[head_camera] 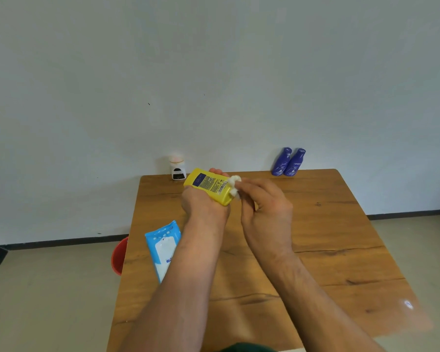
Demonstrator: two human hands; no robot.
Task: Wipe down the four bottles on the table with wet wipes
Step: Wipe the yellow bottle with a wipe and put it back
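My left hand (203, 203) grips a yellow bottle (210, 185) lifted above the wooden table (328, 250), its label with a barcode facing me. My right hand (263, 205) pinches a bunched white wet wipe (234, 184) against the bottle's right end. Two blue bottles (288, 162) stand side by side at the table's far right edge. A small white bottle with a pale cap (177, 167) stands at the far left corner. A blue and white pack of wet wipes (164, 246) lies near the left edge, partly under my left forearm.
A red bucket (119, 256) sits on the floor just left of the table. A plain wall runs behind the far edge. A small glare spot shows on the near right of the tabletop.
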